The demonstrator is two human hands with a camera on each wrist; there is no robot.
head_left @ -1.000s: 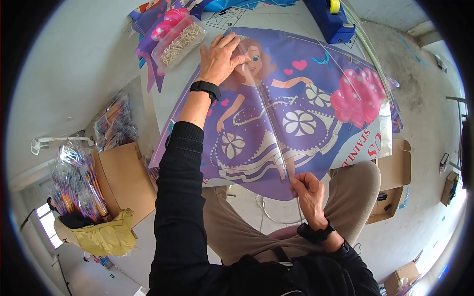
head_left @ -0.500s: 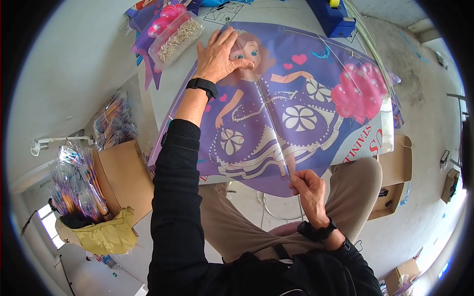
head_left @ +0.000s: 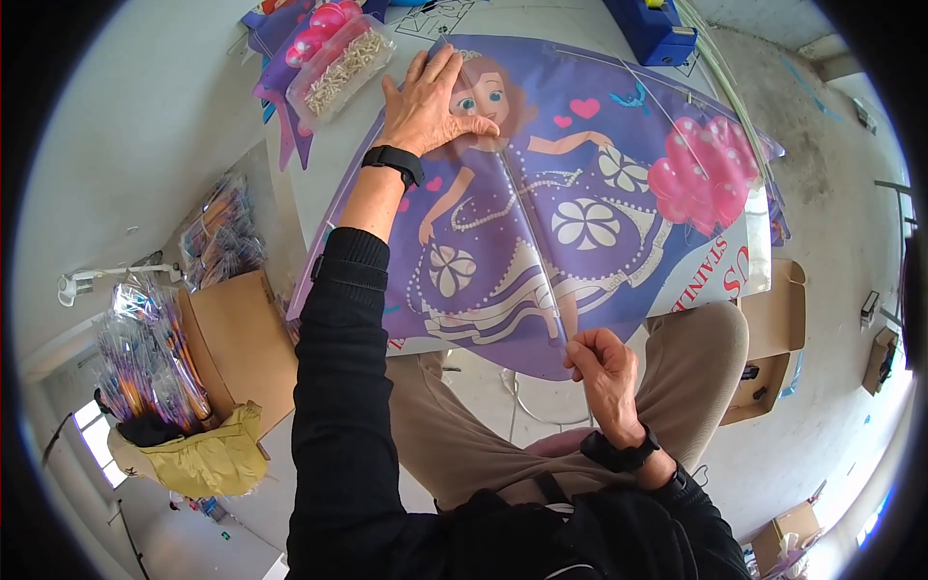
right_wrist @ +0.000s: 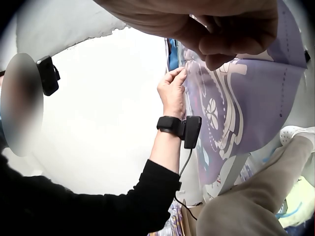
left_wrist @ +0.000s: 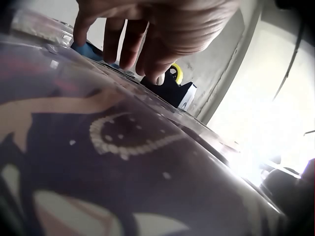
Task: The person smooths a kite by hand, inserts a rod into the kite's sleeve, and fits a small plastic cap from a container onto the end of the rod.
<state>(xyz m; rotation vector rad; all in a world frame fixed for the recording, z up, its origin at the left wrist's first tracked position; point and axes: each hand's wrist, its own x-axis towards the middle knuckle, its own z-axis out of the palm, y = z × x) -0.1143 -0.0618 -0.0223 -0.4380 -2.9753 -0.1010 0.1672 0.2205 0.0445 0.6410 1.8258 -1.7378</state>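
A purple printed sheet (head_left: 483, 208) with a princess figure lies over the table, a straight line running down its middle. My left hand (head_left: 422, 114) rests on its upper left part, fingers straight and thumb spread over the figure's face and neck. In the left wrist view, the left hand (left_wrist: 157, 29) is above the glossy sheet (left_wrist: 123, 162). At the near edge, my right hand (head_left: 604, 377) pinches the lower end of the middle line between thumb and curled finger. The right wrist view shows the curled fingers of the right hand (right_wrist: 221, 32) over the sheet (right_wrist: 261, 103).
Left of the sheet stands a clear tub (head_left: 343, 75) of small pale pieces. A blue tape dispenser (head_left: 657, 37) is at the back right, beside long thin rods (head_left: 715, 72). Cardboard boxes (head_left: 237, 343) and wrapped bundles (head_left: 145, 358) stand at the left, another open box (head_left: 773, 309) at the right.
The sheet lies flatter around the printed face, where both eyes now show. My left hand has shifted slightly up and left in the view; my right hand keeps its pinch.
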